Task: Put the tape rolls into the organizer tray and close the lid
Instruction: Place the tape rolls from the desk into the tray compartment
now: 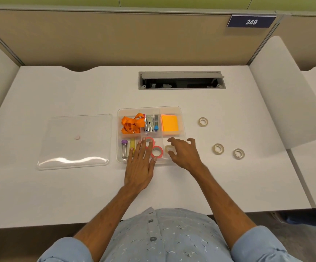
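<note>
Clear organizer tray parked mid-desk, lid off, near edge well back from the desk's front lip. Back row, left to right: orange lanyard, metal stapler bits, orange sticky notes. Front row: purple-capped tube and a yellow thing on the left, two pink tape rolls in the middle, one flat and fully visible, the other half hidden under fingers.

Left hand lying flat and spread, palm down, draped over the tray's front wall with fingers reaching into the middle compartment; gripping nothing, just resting on the tape there. Right hand hovering over the front right compartment, fingers curled loosely and splayed, thumb and forefinger either side of a clear tape roll sitting in that compartment (touching or just let go? can't tell from this angle).

Three more clear tape rolls out on the bare desk to the right of the tray, all flat and well apart from each other: one level with the back row, one nearer, one furthest right, near the curved white side panel.

Clear lid flat on the desk just left of the tray, narrow gap between the two edges. Plenty of open white desk in front and on the left. Cable hatch open behind the tray, well clear of it.
</note>
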Motion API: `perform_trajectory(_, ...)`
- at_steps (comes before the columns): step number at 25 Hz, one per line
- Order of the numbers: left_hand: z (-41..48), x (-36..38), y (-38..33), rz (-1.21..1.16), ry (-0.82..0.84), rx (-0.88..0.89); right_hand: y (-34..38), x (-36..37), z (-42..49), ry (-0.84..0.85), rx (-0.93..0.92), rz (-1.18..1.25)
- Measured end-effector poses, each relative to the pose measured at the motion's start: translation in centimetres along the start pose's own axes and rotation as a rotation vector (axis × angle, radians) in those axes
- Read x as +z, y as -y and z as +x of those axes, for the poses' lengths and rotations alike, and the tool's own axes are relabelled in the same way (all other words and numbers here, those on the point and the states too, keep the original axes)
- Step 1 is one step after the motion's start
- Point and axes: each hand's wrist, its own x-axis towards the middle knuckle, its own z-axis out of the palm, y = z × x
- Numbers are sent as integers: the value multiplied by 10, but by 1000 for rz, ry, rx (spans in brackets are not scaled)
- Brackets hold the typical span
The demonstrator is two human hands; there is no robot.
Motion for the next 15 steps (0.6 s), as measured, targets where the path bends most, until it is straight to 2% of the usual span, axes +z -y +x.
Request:
perform_trajectory(3, -1, 2, 0, 5, -8, 1, -4, 1, -4, -53, -35, 17)
perform_trajectory(6, -2, 3, 1, 24, -30, 14, -19, 1, -14, -370, -46, 160)
perform_trajectory(9, -2, 3, 2, 28, -63, 46, -41, -1, -24, -592, 119, 303)
perform_trajectory(12, -2, 4, 3, 24, -70, 49, -70, -5, -31, -558, 358, 298)
perform_trajectory(15, -2, 5, 3, 23, -61, 47, -95, -6, -39, -296, 511, 171)
